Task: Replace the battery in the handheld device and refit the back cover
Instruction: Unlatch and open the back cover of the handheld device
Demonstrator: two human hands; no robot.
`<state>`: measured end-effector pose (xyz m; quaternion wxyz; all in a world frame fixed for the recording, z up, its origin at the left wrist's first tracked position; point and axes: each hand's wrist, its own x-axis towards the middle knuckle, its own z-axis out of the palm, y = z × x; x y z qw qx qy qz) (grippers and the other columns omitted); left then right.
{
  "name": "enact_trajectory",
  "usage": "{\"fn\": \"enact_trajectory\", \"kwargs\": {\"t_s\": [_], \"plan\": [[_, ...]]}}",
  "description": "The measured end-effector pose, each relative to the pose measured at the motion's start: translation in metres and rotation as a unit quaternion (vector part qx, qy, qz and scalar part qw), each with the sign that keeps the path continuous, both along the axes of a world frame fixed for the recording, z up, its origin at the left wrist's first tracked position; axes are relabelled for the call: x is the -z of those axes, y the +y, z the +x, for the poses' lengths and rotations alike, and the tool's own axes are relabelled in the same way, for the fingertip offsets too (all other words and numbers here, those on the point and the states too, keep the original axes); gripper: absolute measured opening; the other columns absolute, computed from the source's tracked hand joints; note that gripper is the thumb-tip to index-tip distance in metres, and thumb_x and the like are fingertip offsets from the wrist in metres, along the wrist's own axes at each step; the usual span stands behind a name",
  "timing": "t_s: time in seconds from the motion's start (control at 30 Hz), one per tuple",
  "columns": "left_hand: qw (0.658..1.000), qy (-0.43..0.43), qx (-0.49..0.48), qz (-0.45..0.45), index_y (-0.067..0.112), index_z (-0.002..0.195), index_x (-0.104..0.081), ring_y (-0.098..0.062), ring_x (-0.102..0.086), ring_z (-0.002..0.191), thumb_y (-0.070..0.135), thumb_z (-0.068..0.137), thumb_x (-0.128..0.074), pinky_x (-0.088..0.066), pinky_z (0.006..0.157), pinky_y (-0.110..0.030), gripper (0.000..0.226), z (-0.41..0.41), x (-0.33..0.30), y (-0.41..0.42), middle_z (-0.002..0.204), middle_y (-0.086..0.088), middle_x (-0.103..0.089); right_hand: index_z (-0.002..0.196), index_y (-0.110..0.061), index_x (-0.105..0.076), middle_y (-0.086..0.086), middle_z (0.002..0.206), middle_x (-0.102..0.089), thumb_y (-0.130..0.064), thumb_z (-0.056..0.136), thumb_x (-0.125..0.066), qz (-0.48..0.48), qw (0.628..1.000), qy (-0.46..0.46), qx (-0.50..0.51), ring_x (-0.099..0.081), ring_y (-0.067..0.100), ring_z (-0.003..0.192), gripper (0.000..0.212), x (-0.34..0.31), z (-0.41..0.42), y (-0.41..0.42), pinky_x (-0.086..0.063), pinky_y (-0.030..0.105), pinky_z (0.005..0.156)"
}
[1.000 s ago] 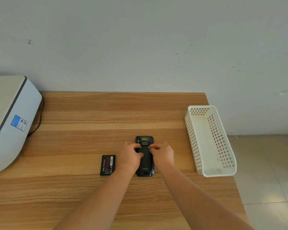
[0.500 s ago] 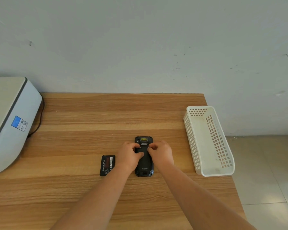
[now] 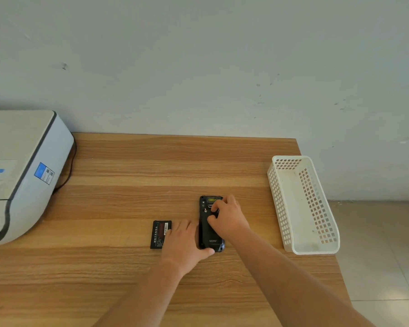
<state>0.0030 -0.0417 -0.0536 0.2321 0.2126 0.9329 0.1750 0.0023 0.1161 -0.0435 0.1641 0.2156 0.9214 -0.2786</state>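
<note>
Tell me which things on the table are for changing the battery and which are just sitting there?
For the job:
- handheld device, lying back-up under both hands
- loose battery, flat on the table to its left
- left hand and right hand on the device

Just sitting there:
- white basket, at the table's right edge
- grey machine, far left
</note>
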Motion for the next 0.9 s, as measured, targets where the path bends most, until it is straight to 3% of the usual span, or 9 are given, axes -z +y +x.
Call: {"fn": "enact_trajectory", "kwargs": {"t_s": [0.2, 0.4, 0.57, 0.9], "plan": [[1.0, 0.009, 0.004, -0.02, 0.025, 0.137, -0.043, -0.014, -0.036, 0.127, 0.071, 0.074, -0.06, -0.034, 0.106, -0.034, 0.079, 0.001, 0.006, -0.001, 0.131, 0.008, -0.045, 0.117, -0.019, -0.055, 0.001, 0.127, -0.038, -0.029, 0.089, -0.054, -0.012, 1.0, -0.013, 0.005, -0.037, 0.02, 0.121, 0.029, -0.003, -0.005, -0.001, -0.047, 0.033, 0.089], [0.998, 0.033, 0.024, -0.038, 0.023, 0.131, -0.047, -0.015, -0.038, 0.125, 0.071, 0.077, -0.055, -0.035, 0.104, -0.034, 0.072, 0.003, 0.007, -0.002, 0.13, 0.007, -0.047, 0.097, -0.021, -0.054, -0.005, 0.109, -0.047, -0.035, 0.085, -0.058, -0.03, 0.998, 0.051, 0.037, -0.047, 0.016, 0.104, 0.019, -0.011, 0.002, -0.006, -0.049, 0.034, 0.085], [0.996, 0.055, 0.048, -0.042, 0.026, 0.135, -0.044, -0.015, -0.037, 0.128, 0.073, 0.079, -0.052, -0.032, 0.107, -0.034, 0.074, 0.005, 0.005, -0.008, 0.133, 0.008, -0.046, 0.125, -0.021, -0.05, -0.001, 0.126, -0.043, -0.044, 0.087, -0.057, 0.018, 0.999, 0.043, 0.015, -0.043, 0.02, 0.117, 0.045, -0.006, 0.012, -0.017, -0.048, 0.038, 0.091], [0.996, 0.065, 0.035, -0.06, 0.027, 0.132, -0.048, -0.014, -0.04, 0.124, 0.041, 0.089, -0.05, -0.032, 0.107, -0.033, 0.046, -0.007, -0.014, -0.035, 0.131, 0.009, -0.049, 0.134, -0.025, -0.029, 0.011, 0.133, -0.028, -0.049, 0.084, -0.061, 0.113, 0.991, -0.037, 0.062, -0.038, 0.028, 0.114, 0.064, -0.004, 0.017, -0.052, -0.051, 0.04, 0.085]]}}
